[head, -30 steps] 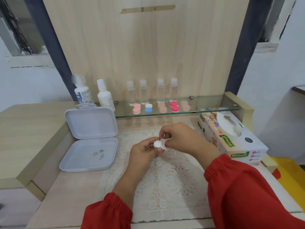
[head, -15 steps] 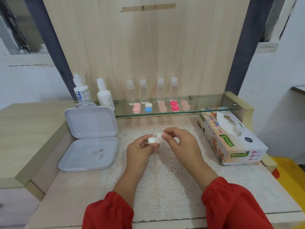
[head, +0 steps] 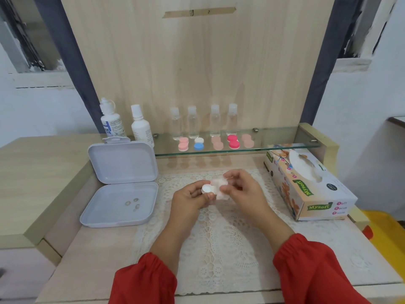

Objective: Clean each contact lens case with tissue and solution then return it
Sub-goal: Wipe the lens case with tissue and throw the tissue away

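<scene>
— Both our hands sit lower and further apart than a second ago, and the tissue (head: 220, 187) now shows between them instead of being bunched over the case.

— Right. Our left hand (head: 190, 199) pinches the white contact lens case (head: 207, 189) over the lace mat (head: 210, 242), and our right hand (head: 240, 189) pinches the tissue just beside it.

— What worries us?

— Going big to small: the table (head: 92, 255) is crowded, so a wide elbow could knock the tissue box (head: 306, 189). The open white box (head: 119, 202) lies near, with loose lenses (head: 132, 204) inside that a slip could scatter. Smallest, the case itself could pop from wet fingertips.

— And around us?

— Wood back panel (head: 197, 73), glass shelf (head: 274, 140) carrying the other cases (head: 215, 143) and small bottles (head: 202, 121), solution bottles (head: 126, 123) at its left end, white walls either side.
</scene>
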The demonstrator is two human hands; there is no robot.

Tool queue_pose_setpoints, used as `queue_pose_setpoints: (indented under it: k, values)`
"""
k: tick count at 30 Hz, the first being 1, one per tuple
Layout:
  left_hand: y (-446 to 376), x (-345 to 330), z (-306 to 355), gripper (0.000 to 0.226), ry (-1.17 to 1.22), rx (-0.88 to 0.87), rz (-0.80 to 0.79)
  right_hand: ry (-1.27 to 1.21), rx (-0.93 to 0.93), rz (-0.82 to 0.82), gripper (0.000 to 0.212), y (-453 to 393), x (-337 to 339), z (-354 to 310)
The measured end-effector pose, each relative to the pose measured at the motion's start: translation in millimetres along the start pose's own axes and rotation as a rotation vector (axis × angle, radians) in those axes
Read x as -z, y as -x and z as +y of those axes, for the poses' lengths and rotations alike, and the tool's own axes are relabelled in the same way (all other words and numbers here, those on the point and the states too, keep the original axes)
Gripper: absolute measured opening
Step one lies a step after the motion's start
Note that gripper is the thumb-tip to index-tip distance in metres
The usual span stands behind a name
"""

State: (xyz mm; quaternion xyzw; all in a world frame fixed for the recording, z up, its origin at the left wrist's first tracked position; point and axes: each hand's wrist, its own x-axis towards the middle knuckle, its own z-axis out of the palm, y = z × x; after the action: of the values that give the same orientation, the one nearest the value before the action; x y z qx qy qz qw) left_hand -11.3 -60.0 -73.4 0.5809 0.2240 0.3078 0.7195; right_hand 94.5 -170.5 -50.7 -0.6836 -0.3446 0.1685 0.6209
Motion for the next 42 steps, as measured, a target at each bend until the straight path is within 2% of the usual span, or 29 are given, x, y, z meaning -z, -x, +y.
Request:
queue_pose_setpoints:
  k: [1, 2, 3, 5, 8, 10, 14, 16, 18, 20, 21, 22, 24, 26, 29, 39, 42]
  values:
    - [0, 0, 0, 0.030, 0.013, 0.001, 0.008, -0.155, -0.020, 0.075, 0.027, 1, 3, -1]
    - [0, 0, 0, 0.030, 0.020, 0.002, 0.012, -0.209, -0.019, 0.139, 0.028, 1, 6, -1]
    - [0, 0, 0, 0.029, 0.023, 0.001, 0.008, -0.162, 0.002, 0.174, 0.029, 2, 9, 0]
    - [1, 0, 0, 0.028, 0.014, -0.006, -0.010, 0.136, 0.084, 0.139, 0.032, 3, 11, 4]
    - [2, -2, 1, 0.029, -0.011, -0.016, -0.002, 0.729, 0.344, 0.066, 0.037, 2, 4, 13]
    - [2, -2, 0, 0.029, -0.036, -0.021, -0.004, 0.842, 0.413, 0.043, 0.047, 0, -1, 15]
    - [4, -2, 0, 0.030, -0.032, -0.011, -0.034, 0.752, 0.429, 0.005, 0.040, -1, 2, 16]
    - [4, -2, 0, 0.030, -0.030, -0.012, -0.052, 0.632, 0.327, -0.034, 0.031, -2, 5, 17]
    - [3, -2, 0, 0.030, -0.003, -0.005, -0.037, 0.240, 0.116, -0.051, 0.029, 0, 5, 15]
    - [2, -1, 1, 0.030, 0.029, 0.004, -0.006, -0.131, 0.014, 0.043, 0.034, 1, 3, 11]
    - [2, -1, 1, 0.030, 0.037, 0.004, 0.000, -0.147, 0.028, 0.089, 0.034, 2, 3, 10]
    - [2, -2, 2, 0.029, 0.036, 0.002, 0.000, -0.054, 0.062, 0.112, 0.033, 3, 2, 10]
    - [3, -3, 2, 0.028, 0.021, -0.008, -0.008, 0.282, 0.202, 0.071, 0.025, 6, 0, 11]
    - [3, -3, 1, 0.028, -0.006, -0.018, -0.008, 0.405, 0.262, 0.010, 0.021, 9, -4, 10]
    - [3, -2, -1, 0.031, -0.052, -0.021, -0.019, 0.263, 0.141, -0.032, 0.027, 9, -7, 6]
    - [7, -4, 3, 0.028, -0.088, -0.053, -0.096, -0.021, -0.053, 0.123, 0.046, 1, -20, 6]
    - [6, -3, 1, 0.029, -0.118, -0.049, -0.112, -0.087, -0.058, 0.194, 0.039, 0, -22, 7]
